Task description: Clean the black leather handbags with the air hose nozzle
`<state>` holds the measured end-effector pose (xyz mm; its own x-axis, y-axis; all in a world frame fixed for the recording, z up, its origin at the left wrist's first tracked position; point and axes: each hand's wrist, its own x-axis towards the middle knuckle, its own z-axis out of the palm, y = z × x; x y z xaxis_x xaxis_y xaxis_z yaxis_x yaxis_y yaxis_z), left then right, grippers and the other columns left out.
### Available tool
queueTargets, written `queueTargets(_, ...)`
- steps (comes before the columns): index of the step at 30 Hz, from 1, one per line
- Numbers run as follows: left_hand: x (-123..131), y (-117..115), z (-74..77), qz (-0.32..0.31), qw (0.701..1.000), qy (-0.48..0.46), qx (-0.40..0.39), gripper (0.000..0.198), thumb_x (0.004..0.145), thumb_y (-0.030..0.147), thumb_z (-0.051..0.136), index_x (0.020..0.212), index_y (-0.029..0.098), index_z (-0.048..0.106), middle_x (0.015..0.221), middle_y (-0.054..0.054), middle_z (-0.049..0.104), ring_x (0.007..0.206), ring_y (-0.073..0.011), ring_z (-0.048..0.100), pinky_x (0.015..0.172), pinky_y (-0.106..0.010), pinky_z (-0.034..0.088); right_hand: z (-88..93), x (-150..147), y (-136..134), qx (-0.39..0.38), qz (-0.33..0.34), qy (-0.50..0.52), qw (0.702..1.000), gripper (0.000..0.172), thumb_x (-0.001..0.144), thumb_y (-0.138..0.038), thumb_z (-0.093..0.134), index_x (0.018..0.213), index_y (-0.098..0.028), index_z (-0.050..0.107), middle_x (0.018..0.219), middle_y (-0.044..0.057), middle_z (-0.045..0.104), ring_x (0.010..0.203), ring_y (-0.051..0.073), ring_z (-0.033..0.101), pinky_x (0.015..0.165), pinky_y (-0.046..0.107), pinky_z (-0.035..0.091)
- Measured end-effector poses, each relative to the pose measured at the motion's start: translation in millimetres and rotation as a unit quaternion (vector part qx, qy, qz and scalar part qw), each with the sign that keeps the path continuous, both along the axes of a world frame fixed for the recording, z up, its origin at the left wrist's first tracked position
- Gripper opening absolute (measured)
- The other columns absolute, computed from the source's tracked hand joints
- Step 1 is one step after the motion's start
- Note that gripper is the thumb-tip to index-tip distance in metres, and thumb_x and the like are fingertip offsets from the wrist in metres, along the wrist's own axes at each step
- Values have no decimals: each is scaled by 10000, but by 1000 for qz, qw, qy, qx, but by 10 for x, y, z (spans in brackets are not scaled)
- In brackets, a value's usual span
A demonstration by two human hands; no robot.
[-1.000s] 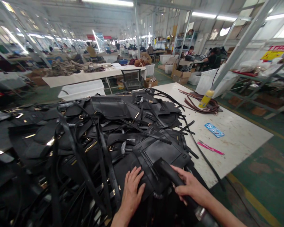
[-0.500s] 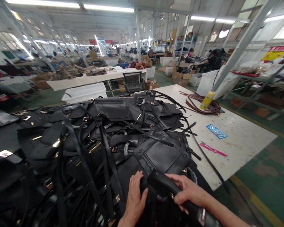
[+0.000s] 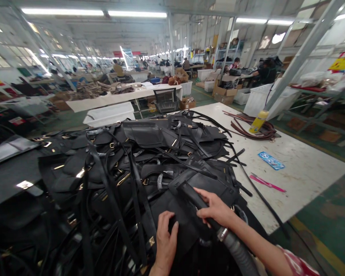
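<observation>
My right hand (image 3: 214, 209) is wrapped round a black hose nozzle (image 3: 194, 197), whose ribbed grey-black hose (image 3: 240, 253) runs back under my forearm from a metal clamp. The nozzle's tip lies over a black leather bag piece (image 3: 176, 209), though I cannot tell whether it touches. My left hand (image 3: 166, 239) rests on the near part of that piece, its fingers slightly bent and the thumb apart, holding nothing. Beyond and to the left spreads a heap of black bag pieces (image 3: 143, 134) with straps, gold buckles and clear-wrapped fittings.
On the white table (image 3: 313, 168) at the right are a pink tool (image 3: 267, 183), a blue patterned card (image 3: 271, 160), coiled brown straps (image 3: 268, 132) and a yellow-wrapped post (image 3: 258, 121). A white bin (image 3: 109, 114) stands beyond the heap. Co-workers sit farther off.
My right hand has pushed the nozzle forward and a little left over the bag piece, bringing more hose into sight. My left hand stays on the leather. The view has turned slightly left.
</observation>
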<state>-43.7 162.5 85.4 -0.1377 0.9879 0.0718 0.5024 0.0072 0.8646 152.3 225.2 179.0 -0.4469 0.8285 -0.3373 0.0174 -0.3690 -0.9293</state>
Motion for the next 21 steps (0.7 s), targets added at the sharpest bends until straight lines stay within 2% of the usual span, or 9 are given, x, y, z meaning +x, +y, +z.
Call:
queueTargets(2,21,122,53,16,996,-52,-75,254,769,317,453,948,165,550,840,-53,566,740,-172,562,721,-349,466,43,149,-136,-9,3,-5,1000,750,601,-92,579,1293,-213,316,793,-13,610,393,76,497,333,175,411)
queueTargets(3,45,170,71,24,991,-72,-108,294,773,331,433,970,144,546,729,-34,568,600,-154,549,616,-328,475,56,203,-204,-19,8,-7,1000,748,601,-84,568,1293,-214,316,778,-15,610,388,75,495,328,171,412)
queueTargets(5,102,213,92,34,987,-86,-133,336,775,328,418,1019,123,525,634,-8,548,490,-135,510,531,-305,461,74,265,-321,-51,25,-12,998,755,593,-70,546,1296,-211,312,782,-10,611,387,73,500,322,162,413)
queueTargets(6,128,203,95,30,989,-75,-120,320,773,311,423,1019,134,525,661,-13,551,526,-138,523,560,-306,464,82,271,-361,-73,37,-16,997,765,583,-66,540,1298,-207,307,801,-3,613,389,75,508,318,159,413)
queueTargets(9,160,78,45,-15,999,-2,-32,258,768,240,448,1003,195,545,865,-50,548,803,-171,545,751,-335,448,103,196,-374,-119,57,-41,990,791,554,-67,542,1298,-190,303,847,15,613,390,83,526,307,158,411)
queueTargets(11,140,-25,-48,-41,998,43,31,238,787,210,421,981,209,558,876,-59,535,856,-182,532,770,-346,446,107,78,-290,-124,66,-53,989,786,545,-66,540,1288,-192,320,841,14,618,371,78,517,297,149,387)
queueTargets(14,92,-116,-212,-43,995,54,77,230,806,189,388,953,207,564,860,-67,530,847,-181,536,746,-338,462,68,-156,-88,-117,68,-59,989,767,538,-58,541,1267,-206,355,869,17,622,348,61,500,281,127,323)
queueTargets(18,34,-118,-280,-27,998,17,50,245,799,218,416,1032,194,490,892,-67,541,791,-170,552,706,-326,481,-16,-375,67,-103,41,-72,991,791,544,-73,580,1283,-213,335,920,28,609,381,76,527,295,135,325)
queueTargets(21,-85,-35,-216,-4,1000,-15,-5,263,796,263,431,1045,181,444,855,-53,556,696,-150,557,658,-315,488,-6,-337,-70,-97,34,-80,991,794,544,-73,577,1287,-211,335,929,28,608,388,75,524,308,151,361)
